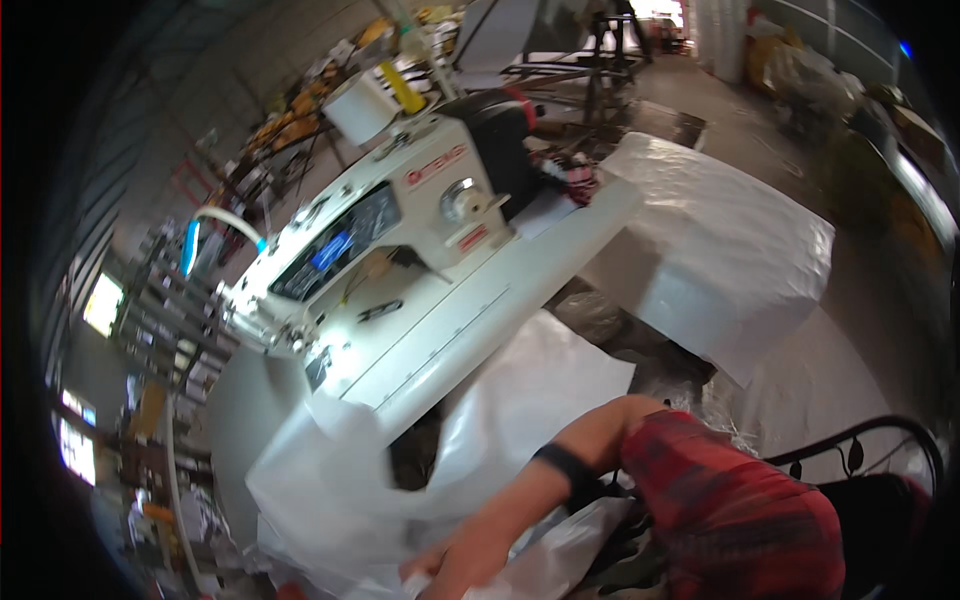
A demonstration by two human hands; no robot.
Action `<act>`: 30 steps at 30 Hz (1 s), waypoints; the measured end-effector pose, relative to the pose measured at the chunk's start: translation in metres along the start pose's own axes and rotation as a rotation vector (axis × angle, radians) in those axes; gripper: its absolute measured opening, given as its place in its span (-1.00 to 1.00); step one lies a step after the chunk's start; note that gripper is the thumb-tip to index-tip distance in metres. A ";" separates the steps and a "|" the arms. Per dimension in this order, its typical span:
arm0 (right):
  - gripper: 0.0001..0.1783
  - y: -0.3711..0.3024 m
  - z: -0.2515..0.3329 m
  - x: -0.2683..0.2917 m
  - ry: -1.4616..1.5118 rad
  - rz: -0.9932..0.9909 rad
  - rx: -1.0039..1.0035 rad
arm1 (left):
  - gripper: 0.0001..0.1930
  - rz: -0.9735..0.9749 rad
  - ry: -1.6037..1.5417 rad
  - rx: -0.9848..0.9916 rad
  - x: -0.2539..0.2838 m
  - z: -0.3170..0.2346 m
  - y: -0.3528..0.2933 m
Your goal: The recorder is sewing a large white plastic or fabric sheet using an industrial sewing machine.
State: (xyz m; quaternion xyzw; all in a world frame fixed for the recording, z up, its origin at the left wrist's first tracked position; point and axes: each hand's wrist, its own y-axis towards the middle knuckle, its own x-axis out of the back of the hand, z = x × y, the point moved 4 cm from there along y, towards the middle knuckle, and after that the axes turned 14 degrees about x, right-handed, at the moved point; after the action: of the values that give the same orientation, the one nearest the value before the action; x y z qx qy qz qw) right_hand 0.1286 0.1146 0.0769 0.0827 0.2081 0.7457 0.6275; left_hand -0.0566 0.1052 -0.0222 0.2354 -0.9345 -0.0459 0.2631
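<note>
My right hand is at the lower edge, its fingers curled on a thin white plastic sheet; motion blurs it and the frame cuts it off. The forearm wears a black wristband and a red plaid sleeve. My left hand is not in view. The sheet spreads in folds in front of a white industrial sewing machine, and one part of it reaches the lit needle end. On the machine bed lie small dark thread snips.
A large white thread cone stands behind the machine beside a yellow one. More white sheeting is heaped right of the bed. A black metal chair back is at the right. Piled goods line the far wall.
</note>
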 end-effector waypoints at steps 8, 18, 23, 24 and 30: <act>-0.58 -0.017 0.067 0.069 -0.630 -0.452 0.308 | -0.70 -0.432 -0.039 0.226 0.082 0.059 -0.103; -0.59 -0.084 -0.065 0.176 -0.070 -1.407 0.051 | -0.67 -0.863 -0.142 0.312 0.127 0.070 -0.194; -0.61 -0.093 -0.006 0.150 -1.147 -1.422 0.268 | -0.65 -0.770 -0.661 0.615 0.131 0.057 -0.163; -0.59 -0.085 0.014 0.124 -1.594 -1.421 0.355 | -0.65 -0.793 -0.660 0.618 0.136 0.073 -0.166; -0.60 -0.003 0.015 0.039 -1.940 -0.274 0.857 | -0.68 -0.772 -0.386 0.438 0.137 0.063 -0.148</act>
State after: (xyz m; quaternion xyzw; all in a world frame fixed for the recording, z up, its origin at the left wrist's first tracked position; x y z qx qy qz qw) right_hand 0.1294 0.1559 0.0839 0.8301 -0.1276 0.1492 0.5219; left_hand -0.1298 -0.0921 -0.0426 0.6022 -0.7982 0.0148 -0.0070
